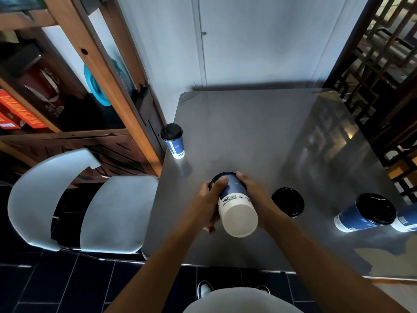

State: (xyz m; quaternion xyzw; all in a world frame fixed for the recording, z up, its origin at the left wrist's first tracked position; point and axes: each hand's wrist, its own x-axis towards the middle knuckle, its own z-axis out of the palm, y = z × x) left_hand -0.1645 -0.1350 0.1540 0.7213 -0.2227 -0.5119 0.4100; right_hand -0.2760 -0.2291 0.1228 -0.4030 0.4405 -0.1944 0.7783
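Just inside the 6 o'clock edge of the glossy grey table, both hands hold a blue-and-white paper cup. The cup is tipped over: its plain white base faces the person at 6 o'clock, and its mouth, capped by a black plastic lid, points away toward 11 o'clock. Whether the lid touches the tabletop cannot be told.

The left hand grips the cup from its 9 o'clock side. Its thumb lies along the blue wall up to the lid, and its fingers curl under. The right hand clasps the cup from the 3 o'clock side, with its fingers wrapped round the blue wall.

At 3 o'clock from the held cup, just beside the right wrist, a loose black round lid lies flat on the table. Farther out at 3 o'clock stands a lidded blue paper cup, with a second blue cup touching it or just beside it, cut off by the edge of the view. At 10 o'clock, on the table's left rim, stands another small lidded blue cup, well apart from the hands.

A pale grey moulded chair sits at 9 o'clock beside the table, and a brown wooden shelf unit rises at 10 o'clock behind it.
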